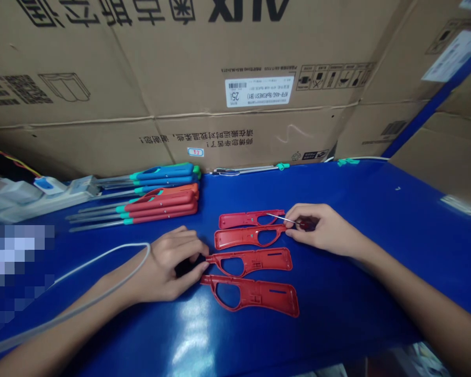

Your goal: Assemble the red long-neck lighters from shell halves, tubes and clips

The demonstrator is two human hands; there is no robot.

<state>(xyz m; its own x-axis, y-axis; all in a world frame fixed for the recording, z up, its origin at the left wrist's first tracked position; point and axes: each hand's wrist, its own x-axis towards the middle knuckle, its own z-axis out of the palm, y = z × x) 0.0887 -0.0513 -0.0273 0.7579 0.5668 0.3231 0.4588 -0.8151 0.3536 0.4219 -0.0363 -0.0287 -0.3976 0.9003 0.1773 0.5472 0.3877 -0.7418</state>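
Red plastic lighter shell halves lie in a column on the blue table. My left hand [176,264], closed, pinches the narrow left end of the third lighter shell half [272,259]. Just below its thumb is the narrow end of the nearest shell half [278,298]. My right hand [317,228] is closed around a screwdriver [306,224] with a dark red handle; its thin metal shaft points left over the farthest shell half [235,220]. Its fingertips are at the narrow right ends of that half and the second shell half [235,238].
Assembled long lighters [160,204] in red, orange and blue are stacked at the left. Behind them stand a power strip [55,199] and a large cardboard box [188,94]. Metal rods [251,169] lie along the box. A white cable [82,301] loops over my left forearm.
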